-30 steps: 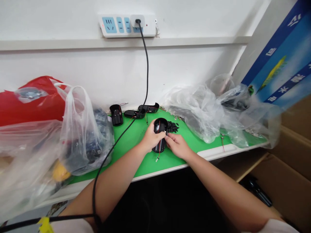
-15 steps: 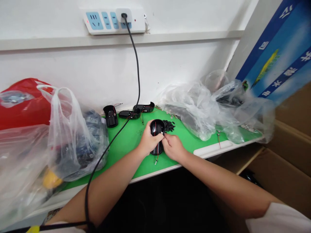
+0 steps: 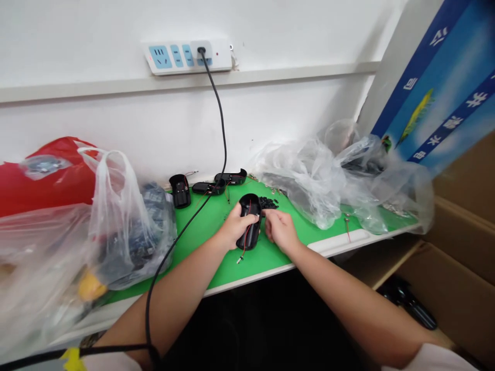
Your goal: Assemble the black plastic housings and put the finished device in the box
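Note:
My left hand (image 3: 233,226) is closed round a black plastic housing (image 3: 251,234), its thumb lying across the front. The housing is hollow, with a rounded upper end, and a thin red wire hangs from it to a small white connector (image 3: 238,260). Just right of the housing is my right hand (image 3: 282,232), its fingers curled in and the index fingertip close to the housing's edge. Whether anything small is in those fingers is hidden. Behind the hands lies a pile of small black parts (image 3: 268,202) on the green mat (image 3: 209,263).
Similar black housings (image 3: 180,191) with wires lie at the back. A black cable (image 3: 185,216) runs from the power strip (image 3: 189,56) across the left side. Plastic bags (image 3: 127,232) stand left, and a clear bag (image 3: 309,180) lies right. Cardboard boxes (image 3: 452,263) sit below right.
My right hand has come away from the housing, a little to the right and down. The housing has tilted in my left hand, and its wire has swung left. The camera view has shifted slightly.

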### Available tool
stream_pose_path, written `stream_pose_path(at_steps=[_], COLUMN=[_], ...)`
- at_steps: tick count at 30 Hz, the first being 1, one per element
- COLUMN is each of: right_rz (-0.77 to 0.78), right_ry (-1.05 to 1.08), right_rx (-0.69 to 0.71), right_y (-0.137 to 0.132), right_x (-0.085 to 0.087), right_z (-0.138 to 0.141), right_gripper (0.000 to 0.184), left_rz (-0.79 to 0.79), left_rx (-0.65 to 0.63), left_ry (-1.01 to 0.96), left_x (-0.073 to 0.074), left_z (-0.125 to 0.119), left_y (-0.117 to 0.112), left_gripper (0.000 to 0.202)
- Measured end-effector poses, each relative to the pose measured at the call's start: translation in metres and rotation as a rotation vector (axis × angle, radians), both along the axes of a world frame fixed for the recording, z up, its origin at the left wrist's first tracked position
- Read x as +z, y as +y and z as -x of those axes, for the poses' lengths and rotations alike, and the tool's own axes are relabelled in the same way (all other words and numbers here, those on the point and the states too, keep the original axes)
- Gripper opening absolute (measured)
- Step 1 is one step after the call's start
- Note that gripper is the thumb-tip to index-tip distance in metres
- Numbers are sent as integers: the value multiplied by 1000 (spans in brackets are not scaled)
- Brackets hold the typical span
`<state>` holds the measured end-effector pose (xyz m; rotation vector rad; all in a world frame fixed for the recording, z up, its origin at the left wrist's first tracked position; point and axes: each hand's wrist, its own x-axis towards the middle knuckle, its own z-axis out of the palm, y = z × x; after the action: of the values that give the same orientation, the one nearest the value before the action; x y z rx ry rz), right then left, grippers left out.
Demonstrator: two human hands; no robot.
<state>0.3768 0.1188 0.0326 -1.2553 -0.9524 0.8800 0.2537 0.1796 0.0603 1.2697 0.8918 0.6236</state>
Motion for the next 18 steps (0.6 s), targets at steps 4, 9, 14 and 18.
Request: stream_pose_path(at_steps=[4, 9, 14, 18], right_rz=[-115, -270, -273, -359], right_ry=[198, 176, 211, 163], right_rx=[-132, 90, 218, 148], right_y=[8, 7, 1, -2], right_x=[2, 12, 17, 13], right_z=[-8, -13, -10, -10], right_gripper=[34, 44, 41, 38], left_rz=[131, 161, -20, -281], left_rx=[-247, -465, -459, -496], left_ry=[6, 100, 10, 95], left_x=[9, 9, 1, 5], left_z=[6, 10, 6, 7], left_y=[-4, -8, -11, -8], left_gripper=[58, 66, 54, 43])
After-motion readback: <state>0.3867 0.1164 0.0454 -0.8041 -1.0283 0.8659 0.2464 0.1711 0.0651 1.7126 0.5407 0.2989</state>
